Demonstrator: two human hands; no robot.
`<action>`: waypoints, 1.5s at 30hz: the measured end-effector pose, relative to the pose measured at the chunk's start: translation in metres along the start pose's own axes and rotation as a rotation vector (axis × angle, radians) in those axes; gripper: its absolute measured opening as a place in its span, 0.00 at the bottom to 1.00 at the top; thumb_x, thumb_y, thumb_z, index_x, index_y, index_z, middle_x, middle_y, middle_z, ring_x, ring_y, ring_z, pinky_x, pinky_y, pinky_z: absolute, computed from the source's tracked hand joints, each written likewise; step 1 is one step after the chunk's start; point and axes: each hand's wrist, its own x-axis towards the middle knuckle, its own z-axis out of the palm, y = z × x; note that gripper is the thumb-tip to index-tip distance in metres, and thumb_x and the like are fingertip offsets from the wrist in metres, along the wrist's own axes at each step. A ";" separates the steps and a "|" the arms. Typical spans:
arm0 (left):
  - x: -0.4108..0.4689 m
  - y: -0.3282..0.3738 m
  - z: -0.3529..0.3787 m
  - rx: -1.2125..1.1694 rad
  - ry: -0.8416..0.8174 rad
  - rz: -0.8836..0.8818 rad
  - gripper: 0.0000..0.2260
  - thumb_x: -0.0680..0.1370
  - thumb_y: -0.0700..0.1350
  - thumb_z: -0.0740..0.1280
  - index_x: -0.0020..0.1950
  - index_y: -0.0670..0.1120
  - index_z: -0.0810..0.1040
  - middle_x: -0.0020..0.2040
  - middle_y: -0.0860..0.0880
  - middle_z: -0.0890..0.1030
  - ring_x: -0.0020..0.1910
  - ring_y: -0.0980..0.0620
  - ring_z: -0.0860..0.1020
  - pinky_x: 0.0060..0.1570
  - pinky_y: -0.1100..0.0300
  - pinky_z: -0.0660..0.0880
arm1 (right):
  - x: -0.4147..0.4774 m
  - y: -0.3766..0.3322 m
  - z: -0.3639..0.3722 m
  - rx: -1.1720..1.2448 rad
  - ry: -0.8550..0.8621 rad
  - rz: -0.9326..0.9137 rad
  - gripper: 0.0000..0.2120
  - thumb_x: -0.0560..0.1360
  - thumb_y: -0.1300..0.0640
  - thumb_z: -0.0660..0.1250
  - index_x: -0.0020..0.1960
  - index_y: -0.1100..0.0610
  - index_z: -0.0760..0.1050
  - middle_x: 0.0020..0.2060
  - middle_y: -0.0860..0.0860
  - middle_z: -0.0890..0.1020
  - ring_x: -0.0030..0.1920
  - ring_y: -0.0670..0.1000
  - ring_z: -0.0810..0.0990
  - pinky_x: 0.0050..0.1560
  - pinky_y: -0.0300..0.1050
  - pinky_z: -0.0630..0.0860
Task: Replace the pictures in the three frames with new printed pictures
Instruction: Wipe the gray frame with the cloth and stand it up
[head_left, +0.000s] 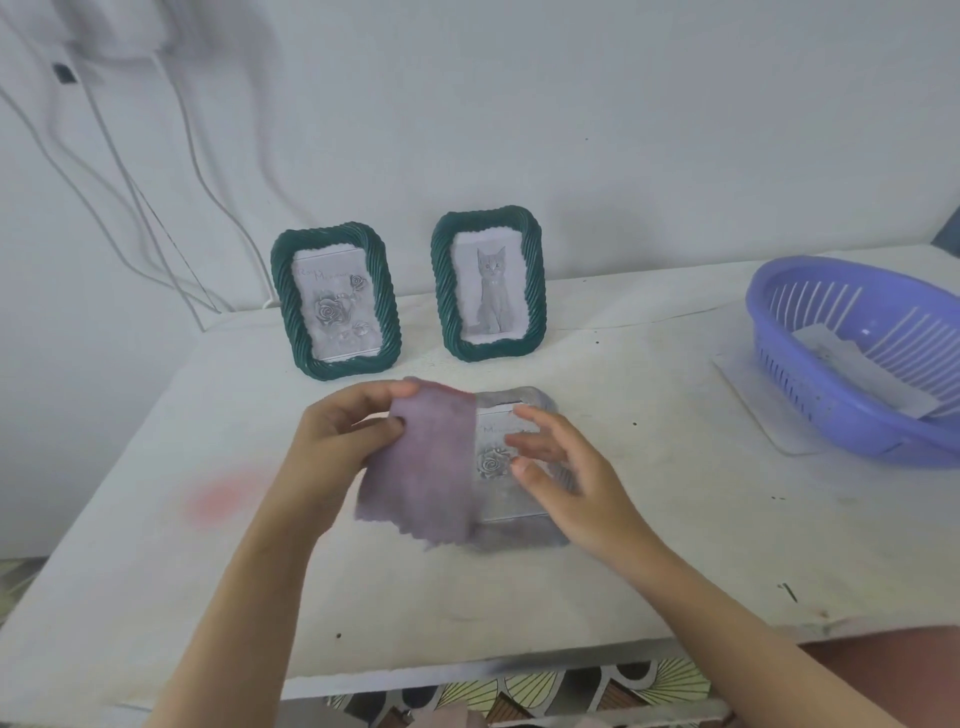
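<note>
Left hand (332, 441) pinches the purple cloth (421, 467) over the flat frame (519, 397), which lies face-up on the table (649, 571), presumably for wiping. Right hand (566, 478), fingers spread, hovers above it, apparently to steady it.

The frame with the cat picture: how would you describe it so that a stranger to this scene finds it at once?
On the white table, two dark green frames stand upright at the back, near the wall. It is the right-hand frame, nearer the purple basket. Only it shows a sitting cat; the left frame shows roses.
</note>
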 end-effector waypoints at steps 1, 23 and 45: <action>0.001 0.001 0.008 -0.031 -0.020 0.014 0.13 0.66 0.36 0.65 0.42 0.51 0.84 0.43 0.53 0.84 0.41 0.56 0.81 0.40 0.66 0.77 | 0.001 -0.005 0.004 0.047 0.025 -0.010 0.19 0.74 0.57 0.67 0.62 0.43 0.69 0.51 0.44 0.82 0.55 0.36 0.77 0.58 0.33 0.71; -0.005 -0.077 0.008 0.986 -0.343 0.105 0.58 0.54 0.80 0.58 0.76 0.50 0.49 0.73 0.59 0.47 0.72 0.67 0.44 0.69 0.63 0.36 | 0.012 0.018 0.018 -0.894 -0.112 -0.002 0.45 0.62 0.23 0.41 0.74 0.41 0.52 0.76 0.53 0.48 0.76 0.58 0.44 0.73 0.58 0.41; -0.001 -0.074 0.006 1.039 -0.387 0.138 0.55 0.55 0.78 0.58 0.74 0.51 0.47 0.70 0.63 0.45 0.70 0.69 0.42 0.65 0.69 0.30 | -0.004 0.029 -0.002 -0.739 -0.353 -0.331 0.22 0.74 0.39 0.56 0.65 0.43 0.71 0.69 0.41 0.67 0.72 0.41 0.52 0.74 0.50 0.44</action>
